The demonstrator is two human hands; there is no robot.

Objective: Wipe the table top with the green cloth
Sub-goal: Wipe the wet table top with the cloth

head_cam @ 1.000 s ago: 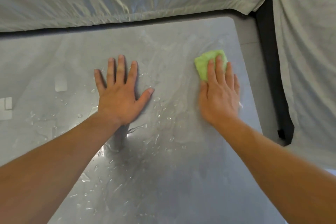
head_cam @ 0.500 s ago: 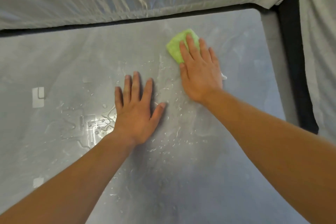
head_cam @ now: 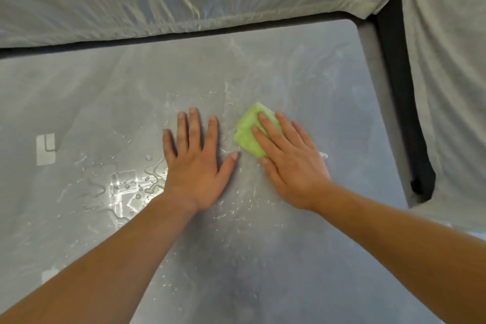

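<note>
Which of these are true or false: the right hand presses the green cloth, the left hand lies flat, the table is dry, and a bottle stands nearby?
1. The right hand presses the folded green cloth onto the grey table top. True.
2. The left hand lies flat, fingers spread, on the table. True.
3. The table is completely dry. False: water droplets and a puddle sit left of the left hand.
4. A bottle stands beside the cloth. False: no bottle is visible.
</note>
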